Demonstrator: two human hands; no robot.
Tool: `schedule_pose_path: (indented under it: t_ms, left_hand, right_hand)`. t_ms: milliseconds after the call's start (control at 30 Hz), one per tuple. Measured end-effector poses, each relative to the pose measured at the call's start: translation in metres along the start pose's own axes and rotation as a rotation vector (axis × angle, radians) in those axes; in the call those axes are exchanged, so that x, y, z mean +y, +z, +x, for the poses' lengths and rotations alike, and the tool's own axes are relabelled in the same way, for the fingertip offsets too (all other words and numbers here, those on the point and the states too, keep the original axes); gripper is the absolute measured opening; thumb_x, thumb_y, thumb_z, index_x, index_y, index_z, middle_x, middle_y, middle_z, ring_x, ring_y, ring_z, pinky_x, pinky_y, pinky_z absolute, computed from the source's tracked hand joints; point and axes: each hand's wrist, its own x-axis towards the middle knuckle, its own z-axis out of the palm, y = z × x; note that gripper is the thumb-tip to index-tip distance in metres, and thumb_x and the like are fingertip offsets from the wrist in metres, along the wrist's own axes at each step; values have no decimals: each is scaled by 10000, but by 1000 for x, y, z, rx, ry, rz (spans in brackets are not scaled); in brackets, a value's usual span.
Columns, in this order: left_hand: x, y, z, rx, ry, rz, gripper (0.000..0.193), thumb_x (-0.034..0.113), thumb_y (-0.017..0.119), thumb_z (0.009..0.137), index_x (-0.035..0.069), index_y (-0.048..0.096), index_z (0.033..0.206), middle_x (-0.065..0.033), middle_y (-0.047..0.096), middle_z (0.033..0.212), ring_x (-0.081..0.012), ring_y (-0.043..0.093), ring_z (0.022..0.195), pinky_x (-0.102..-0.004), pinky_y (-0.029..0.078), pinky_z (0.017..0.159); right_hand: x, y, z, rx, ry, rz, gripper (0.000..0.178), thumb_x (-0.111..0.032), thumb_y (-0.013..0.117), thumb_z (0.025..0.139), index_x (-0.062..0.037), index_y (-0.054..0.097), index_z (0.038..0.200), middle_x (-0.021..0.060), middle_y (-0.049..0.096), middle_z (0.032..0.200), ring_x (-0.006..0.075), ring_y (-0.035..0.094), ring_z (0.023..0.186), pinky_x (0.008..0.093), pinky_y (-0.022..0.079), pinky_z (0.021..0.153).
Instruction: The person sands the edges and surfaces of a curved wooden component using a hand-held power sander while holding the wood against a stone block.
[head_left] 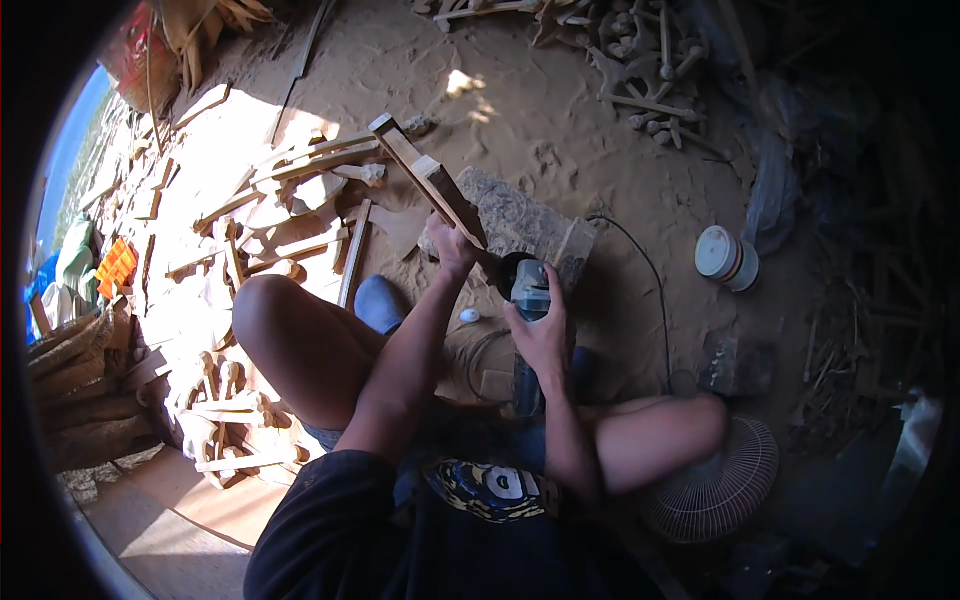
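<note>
My left hand (pixel 455 245) is closed around the lower end of a long flat brown piece (pixel 430 180), which looks like wood. It slants up and away to the left, with a pale block-like part along it. My right hand (pixel 543 338) wraps around the body of an angle grinder (pixel 530 288) with a teal and dark casing. Its dark disc is at the lower end of the held piece; whether they touch I cannot tell. Just beyond both hands lies a rough stone block (pixel 520 215).
Long pale pieces (pixel 310 160), some with knobbed, bone-like ends, litter the sandy ground to the left. More lie in a far heap (pixel 655 70). A dark cord (pixel 655 270) curves on the right, near a white tub (pixel 715 255). A round wire fan guard (pixel 725 480) sits beside my right knee.
</note>
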Motion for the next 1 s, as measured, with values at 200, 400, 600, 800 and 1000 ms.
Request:
schedule_pose_path:
  t_ms: [200, 400, 600, 800, 1000]
  left_hand:
    - [10, 15, -9, -61, -71, -147, 216, 186, 741, 966, 29, 649, 849, 27, 604, 670, -99, 593, 571, -292, 472, 516]
    - [30, 10, -9, 11, -3, -74, 211, 139, 703, 1005, 44, 651, 824, 23, 606, 663, -89, 583, 557, -280, 453, 493]
    - [55, 46, -24, 129, 58, 78, 302, 149, 722, 1015, 71, 592, 753, 27, 574, 628, -83, 545, 527, -276, 414, 491]
    - [47, 40, -22, 132, 103, 73, 247, 118, 734, 1000, 52, 601, 803, 15, 596, 654, -86, 559, 546, -278, 436, 496]
    - [42, 39, -26, 134, 72, 109, 183, 93, 729, 992, 47, 620, 852, 17, 591, 664, -85, 565, 562, -284, 447, 509]
  right_hand:
    - [20, -1, 4, 16, -28, 18, 863, -267, 865, 862, -9, 476, 1589, 281, 646, 1460, 402, 653, 1342, 450, 511, 1127]
    - [4, 3, -2, 22, -49, 29, 857, -247, 852, 874, -23, 464, 1605, 282, 632, 1493, 402, 642, 1372, 455, 509, 1138]
    - [6, -1, -4, -2, -19, 47, 861, -225, 842, 872, -45, 455, 1620, 277, 658, 1465, 401, 667, 1340, 454, 534, 1106]
    - [11, 7, -2, -47, -25, 49, 860, -210, 834, 877, -49, 446, 1627, 274, 643, 1487, 382, 657, 1357, 445, 523, 1122]
    - [16, 9, -5, 8, -22, 37, 864, -202, 845, 870, -46, 452, 1623, 273, 647, 1476, 367, 660, 1355, 437, 520, 1127]
